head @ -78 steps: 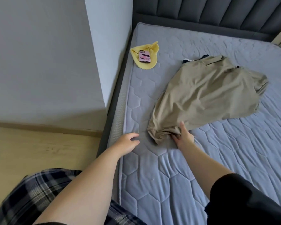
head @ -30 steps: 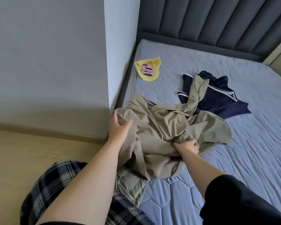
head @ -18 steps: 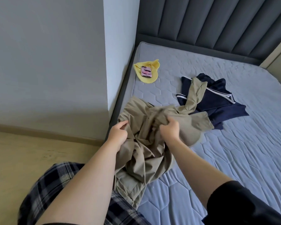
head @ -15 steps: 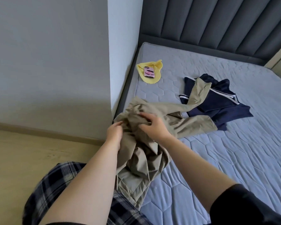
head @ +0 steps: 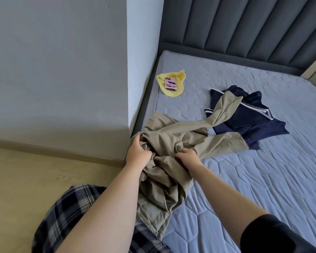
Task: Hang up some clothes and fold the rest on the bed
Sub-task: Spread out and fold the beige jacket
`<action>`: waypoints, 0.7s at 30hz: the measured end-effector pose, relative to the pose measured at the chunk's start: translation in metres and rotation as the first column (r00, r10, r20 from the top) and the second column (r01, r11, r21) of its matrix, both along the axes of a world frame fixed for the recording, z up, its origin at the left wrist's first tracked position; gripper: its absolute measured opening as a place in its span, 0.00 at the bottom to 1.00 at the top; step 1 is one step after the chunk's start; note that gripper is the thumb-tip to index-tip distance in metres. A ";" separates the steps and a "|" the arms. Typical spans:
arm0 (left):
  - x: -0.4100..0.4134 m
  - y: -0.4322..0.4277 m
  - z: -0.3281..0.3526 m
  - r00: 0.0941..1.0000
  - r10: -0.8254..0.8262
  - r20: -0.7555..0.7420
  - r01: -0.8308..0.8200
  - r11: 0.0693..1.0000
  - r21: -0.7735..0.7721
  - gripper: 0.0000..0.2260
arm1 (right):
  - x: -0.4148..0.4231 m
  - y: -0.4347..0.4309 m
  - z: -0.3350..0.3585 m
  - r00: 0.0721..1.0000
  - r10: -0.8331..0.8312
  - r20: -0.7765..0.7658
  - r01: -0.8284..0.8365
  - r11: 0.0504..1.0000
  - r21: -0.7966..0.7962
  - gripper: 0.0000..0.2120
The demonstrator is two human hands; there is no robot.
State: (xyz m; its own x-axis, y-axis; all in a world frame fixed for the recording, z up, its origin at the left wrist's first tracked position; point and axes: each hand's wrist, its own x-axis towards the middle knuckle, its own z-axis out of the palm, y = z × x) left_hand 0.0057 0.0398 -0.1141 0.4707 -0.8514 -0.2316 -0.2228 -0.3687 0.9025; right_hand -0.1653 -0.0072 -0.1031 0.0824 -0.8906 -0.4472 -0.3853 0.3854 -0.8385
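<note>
A khaki garment (head: 171, 172) lies bunched at the near left edge of the grey quilted mattress (head: 263, 179), part of it hanging over the edge. My left hand (head: 138, 154) grips its crumpled cloth at the left. My right hand (head: 189, 158) grips a fold of the same garment just to the right. One long khaki part stretches across a dark navy garment with white stripes (head: 248, 119) that lies further back on the bed.
A yellow cloth (head: 179, 77) with a pink phone (head: 170, 84) on it lies near the bed's far left corner. A grey wall corner (head: 135, 70) stands close on the left, above a wooden floor (head: 35, 179). The padded headboard (head: 244, 24) closes the far side.
The khaki garment has been pulled off the navy one toward the near left edge and bunched up. My right hand moved from the cloth's top fold to a lower fold.
</note>
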 end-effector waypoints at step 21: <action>0.005 -0.004 0.004 0.892 0.265 -0.367 -0.244 0.964 0.104 0.08 | 0.052 -0.032 0.126 0.627 0.471 0.620 -0.450 0.869 -0.205 0.11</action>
